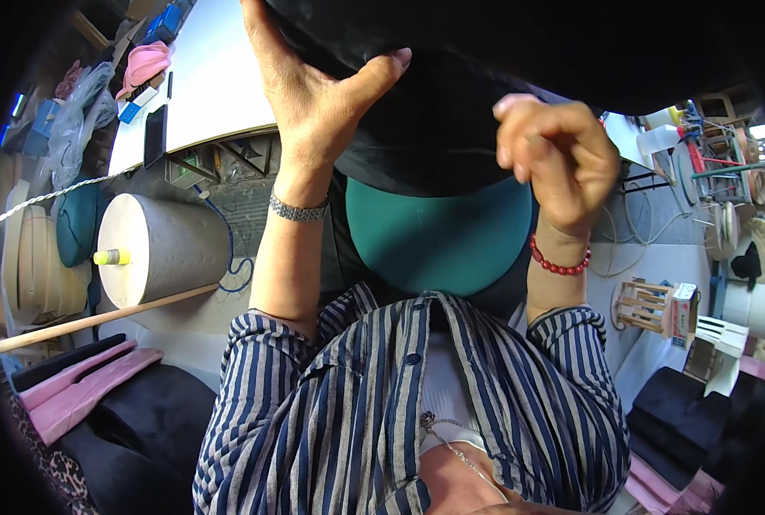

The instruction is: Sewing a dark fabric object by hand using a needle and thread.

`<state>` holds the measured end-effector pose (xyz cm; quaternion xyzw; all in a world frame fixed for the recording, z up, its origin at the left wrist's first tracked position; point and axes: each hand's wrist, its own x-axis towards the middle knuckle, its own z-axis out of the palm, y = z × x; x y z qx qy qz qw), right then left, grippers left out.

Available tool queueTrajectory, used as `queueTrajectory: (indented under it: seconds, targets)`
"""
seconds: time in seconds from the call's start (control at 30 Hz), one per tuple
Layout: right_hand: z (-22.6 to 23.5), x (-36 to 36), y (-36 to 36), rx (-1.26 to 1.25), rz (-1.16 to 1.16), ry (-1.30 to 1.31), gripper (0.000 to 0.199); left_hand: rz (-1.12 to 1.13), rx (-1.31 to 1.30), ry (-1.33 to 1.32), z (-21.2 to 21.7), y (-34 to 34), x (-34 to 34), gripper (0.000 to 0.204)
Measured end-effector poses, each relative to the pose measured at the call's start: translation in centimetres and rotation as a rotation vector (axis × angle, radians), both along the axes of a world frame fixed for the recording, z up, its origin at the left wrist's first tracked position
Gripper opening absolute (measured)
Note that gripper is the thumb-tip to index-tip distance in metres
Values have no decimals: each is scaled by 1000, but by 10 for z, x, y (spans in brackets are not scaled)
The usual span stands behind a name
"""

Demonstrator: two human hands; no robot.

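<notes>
A large black piece (451, 94), soft-looking and covered in smooth dark material, fills the upper middle in front of me. My left hand (314, 99) grips its left side, the thumb lying along the near face and the other fingers running out of view at the top. Close to its right part is my right hand (563, 154), fingers curled in with thumb and fingertips together. Whatever those fingers may pinch is too small or hidden to name. Below the black piece, a rounded green panel (438, 236) shows over my lap.
At left stands a white table (219, 81) with a black phone-like slab (155, 136) and a pink cloth (145, 67). A big pale drum (172, 249) and a wooden pole (108, 316) are below it. A small wooden stool (644, 307) stands right; pink and black padded pieces (91, 378) lie lower left.
</notes>
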<state>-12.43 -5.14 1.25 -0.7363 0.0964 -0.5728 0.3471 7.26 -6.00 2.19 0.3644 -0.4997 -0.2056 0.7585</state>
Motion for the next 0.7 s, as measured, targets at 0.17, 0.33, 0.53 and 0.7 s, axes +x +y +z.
queueTrajectory:
  seconds: [0.17, 0.33, 0.53, 0.7]
  targets:
    - [1, -40, 38, 384, 177, -298, 10, -20, 21, 46, 2, 2, 0, 108]
    - [-4, -150, 68, 598, 64, -556, 16, -21, 9, 46, 1, -2, 4, 110]
    - [-46, -290, 126, 772, -292, -758, 21, -68, -28, 105, 1, -3, 6, 111]
    - [-75, -309, 147, 779, -839, -749, 15, -135, -24, 160, 5, -2, 3, 113]
